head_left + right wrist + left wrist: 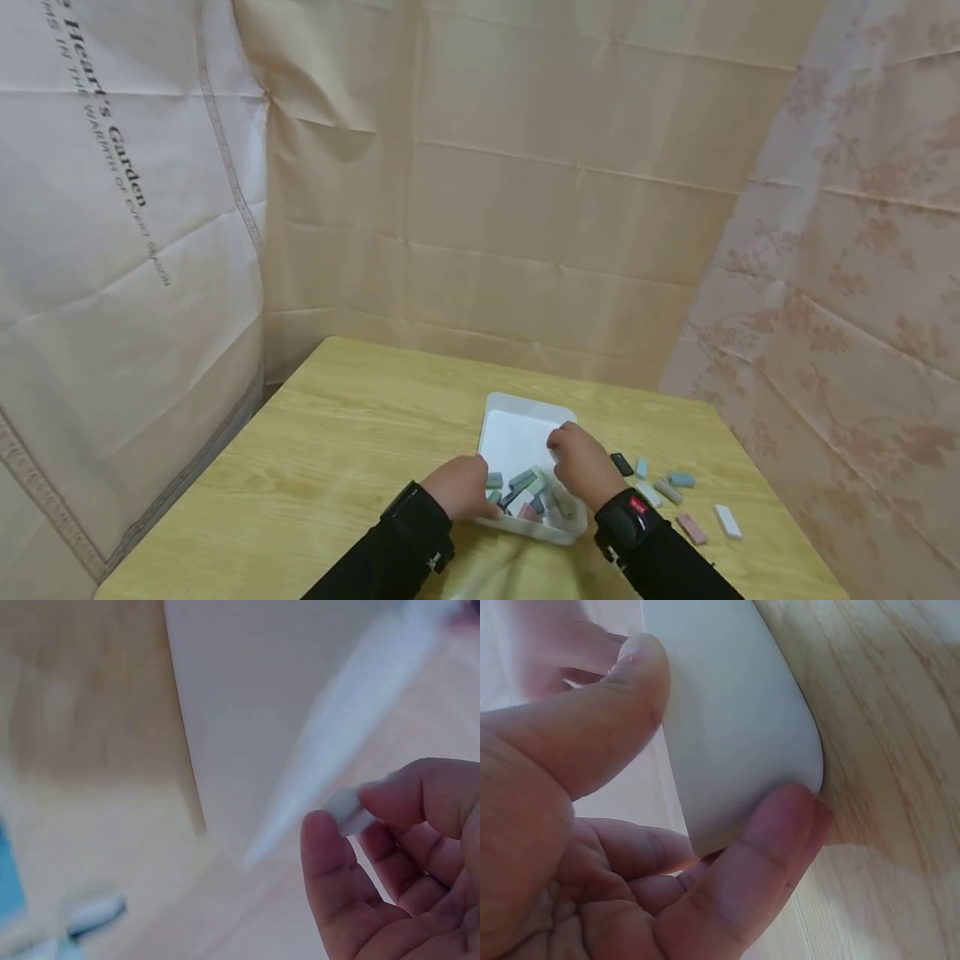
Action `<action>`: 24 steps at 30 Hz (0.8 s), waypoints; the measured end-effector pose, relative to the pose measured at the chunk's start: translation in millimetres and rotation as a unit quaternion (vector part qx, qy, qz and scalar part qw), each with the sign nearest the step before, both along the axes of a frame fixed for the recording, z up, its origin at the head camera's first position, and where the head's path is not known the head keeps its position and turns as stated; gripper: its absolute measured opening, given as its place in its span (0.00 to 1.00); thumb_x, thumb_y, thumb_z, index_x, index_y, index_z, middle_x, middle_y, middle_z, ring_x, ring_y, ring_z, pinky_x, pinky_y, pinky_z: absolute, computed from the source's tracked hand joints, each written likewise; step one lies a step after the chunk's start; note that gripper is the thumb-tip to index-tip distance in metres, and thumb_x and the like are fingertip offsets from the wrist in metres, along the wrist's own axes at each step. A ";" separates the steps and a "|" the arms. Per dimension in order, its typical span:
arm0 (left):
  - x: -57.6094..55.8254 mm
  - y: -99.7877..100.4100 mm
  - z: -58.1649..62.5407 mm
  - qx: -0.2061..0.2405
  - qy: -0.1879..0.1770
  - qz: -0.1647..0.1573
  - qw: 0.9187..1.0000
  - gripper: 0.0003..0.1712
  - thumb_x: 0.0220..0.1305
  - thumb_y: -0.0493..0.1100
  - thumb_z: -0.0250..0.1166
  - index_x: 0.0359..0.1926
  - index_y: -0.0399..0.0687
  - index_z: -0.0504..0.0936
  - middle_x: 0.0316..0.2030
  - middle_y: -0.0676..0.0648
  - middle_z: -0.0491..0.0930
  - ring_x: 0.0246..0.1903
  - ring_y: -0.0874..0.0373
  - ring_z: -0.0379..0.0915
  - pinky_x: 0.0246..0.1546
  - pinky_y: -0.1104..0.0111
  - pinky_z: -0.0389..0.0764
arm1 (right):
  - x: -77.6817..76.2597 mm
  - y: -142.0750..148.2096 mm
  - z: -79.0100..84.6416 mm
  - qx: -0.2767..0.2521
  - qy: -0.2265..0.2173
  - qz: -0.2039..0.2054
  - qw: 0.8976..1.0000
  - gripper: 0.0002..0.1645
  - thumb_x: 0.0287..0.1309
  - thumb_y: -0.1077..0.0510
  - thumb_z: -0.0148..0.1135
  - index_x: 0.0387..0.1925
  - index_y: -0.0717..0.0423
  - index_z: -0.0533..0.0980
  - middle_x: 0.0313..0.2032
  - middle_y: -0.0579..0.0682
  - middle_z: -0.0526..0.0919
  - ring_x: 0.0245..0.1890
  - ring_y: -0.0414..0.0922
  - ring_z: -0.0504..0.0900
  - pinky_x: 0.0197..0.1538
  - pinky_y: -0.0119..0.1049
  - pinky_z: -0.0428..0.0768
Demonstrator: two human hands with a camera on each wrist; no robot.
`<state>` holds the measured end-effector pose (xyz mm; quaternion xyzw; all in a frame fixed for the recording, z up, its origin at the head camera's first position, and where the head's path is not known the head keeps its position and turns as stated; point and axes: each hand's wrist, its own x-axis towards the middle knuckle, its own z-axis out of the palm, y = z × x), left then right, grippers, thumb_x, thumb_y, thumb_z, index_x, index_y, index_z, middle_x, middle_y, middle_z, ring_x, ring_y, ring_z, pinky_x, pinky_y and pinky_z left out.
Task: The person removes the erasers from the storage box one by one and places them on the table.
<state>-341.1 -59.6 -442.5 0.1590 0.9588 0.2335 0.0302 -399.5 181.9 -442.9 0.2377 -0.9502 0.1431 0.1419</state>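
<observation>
Right wrist view, pale block [347,809]: pinched between thumb and fingertip of the right hand [583,465]; probably light, stiff; best gripped by its sides.
White tray [513,437]: near those fingers; left hand [459,487] grasps its wall, likely smooth.

White tray [739,712] cropped in wrist views, pinched piece [346,810] partly hidden, loose block [97,911] blurred

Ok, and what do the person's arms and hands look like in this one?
Black sleeves cover both forearms. Each wrist wears a bulky black band; the right one carries a small red label, its lettering too small to read. The left hand and right hand are bare, with no gloves showing.
</observation>
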 end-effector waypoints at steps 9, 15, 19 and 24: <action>-1.5 -1.5 0.4 -0.003 -0.006 -0.005 1.000 0.26 0.54 0.52 0.83 0.36 0.38 0.80 0.28 0.50 0.76 0.27 0.58 0.67 0.35 0.64 0.74 | 10.2 74.7 37.8 -0.008 -0.074 -0.099 0.992 0.15 0.54 0.73 0.66 0.45 0.64 0.86 0.46 0.59 0.86 0.49 0.59 0.86 0.53 0.57 0.83; -0.1 1.2 0.0 -0.004 -0.016 -0.003 1.000 0.26 0.54 0.52 0.83 0.37 0.38 0.80 0.29 0.50 0.76 0.28 0.57 0.67 0.35 0.64 0.74 | 10.0 78.5 12.7 -0.006 -0.130 -0.099 0.986 0.15 0.49 0.72 0.68 0.41 0.62 0.87 0.44 0.56 0.88 0.47 0.55 0.86 0.54 0.56 0.83; 1.3 4.3 -1.0 0.003 -0.018 -0.004 1.000 0.26 0.54 0.51 0.83 0.37 0.38 0.79 0.29 0.49 0.76 0.28 0.57 0.68 0.36 0.63 0.75 | 7.3 67.9 -7.6 -0.007 -0.134 -0.088 0.987 0.10 0.53 0.70 0.70 0.38 0.62 0.87 0.41 0.55 0.89 0.45 0.54 0.87 0.53 0.56 0.84; 4.5 5.5 -5.5 0.001 -0.024 -0.001 1.000 0.26 0.54 0.51 0.83 0.37 0.38 0.80 0.29 0.50 0.75 0.28 0.57 0.68 0.35 0.64 0.73 | 6.7 59.1 -28.2 0.017 -0.117 -0.063 0.991 0.08 0.61 0.68 0.69 0.29 0.55 0.86 0.30 0.46 0.85 0.31 0.44 0.81 0.40 0.45 0.83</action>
